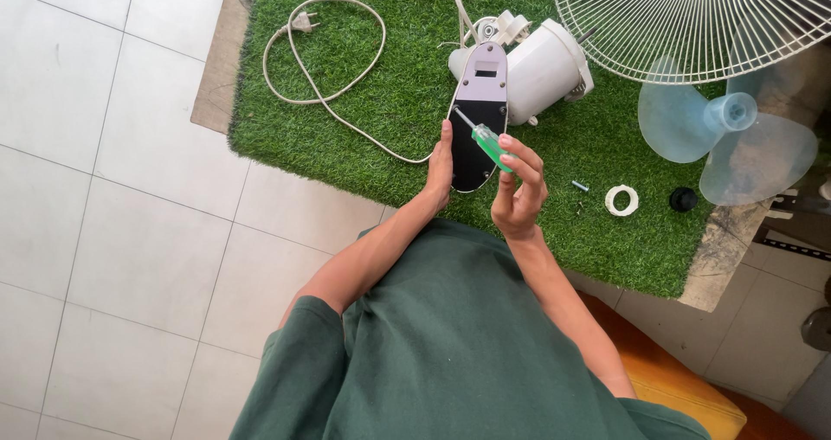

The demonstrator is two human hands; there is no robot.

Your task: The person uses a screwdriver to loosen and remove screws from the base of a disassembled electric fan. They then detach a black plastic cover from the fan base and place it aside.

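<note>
Right hand (pixel 517 189): one, fingers curled around the green handle of one screwdriver (pixel 485 137), whose metal tip points toward 10 o'clock and meets the dark panel of the fan base (pixel 479 115). Left hand (pixel 440 165): one, held flat and nearly straight, grasping nothing, its palm pressed against the left edge of that base.

Head view, our count:
- Fan base, one, oval, dark face with white rim, lying on the green turf mat (pixel 346 137) near the picture's centre, at 12 o'clock from our hands.
- Motor housing (pixel 544 70), one, white, touching the base at its 2 o'clock.
- Power cord (pixel 325 77), one, white, looped at 10 o'clock from the base, ending in one plug (pixel 301 21).
- Wire grille (pixel 692 20), one, at 1 o'clock, top edge of view.
- Fan blade (pixel 736 137), one piece, pale blue, translucent, at 3 o'clock.
- White ring (pixel 621 200), one, beside one black cap (pixel 683 199), both at 3 o'clock from our right hand.
- Small screw (pixel 580 186), one, between hand and ring.
- Green sleeves, two, at 6 o'clock.
</note>
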